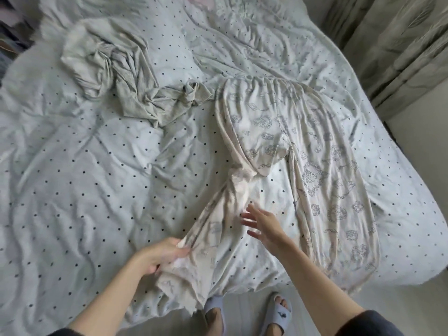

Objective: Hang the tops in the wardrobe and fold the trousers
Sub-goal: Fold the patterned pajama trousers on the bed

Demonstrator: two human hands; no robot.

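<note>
From the head view, the printed trousers (303,151) lie spread on the dotted bedspread (84,178), waistband far from the person, one leg bunched and twisted. The left hand (160,253) grips that leg near its hem, fingers curled into the cloth; the right hand (261,224) hovers beside it, fingers spread. The fabric looks light, limp and wrinkle-prone, best held at hems or waistband. A crumpled grey top (126,78) lies well apart.

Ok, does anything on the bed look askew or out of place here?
Yes: the cream printed trousers lie spread, but their left leg is twisted and bunched where the left hand grips it. A crumpled grey garment lies beside them.
</note>
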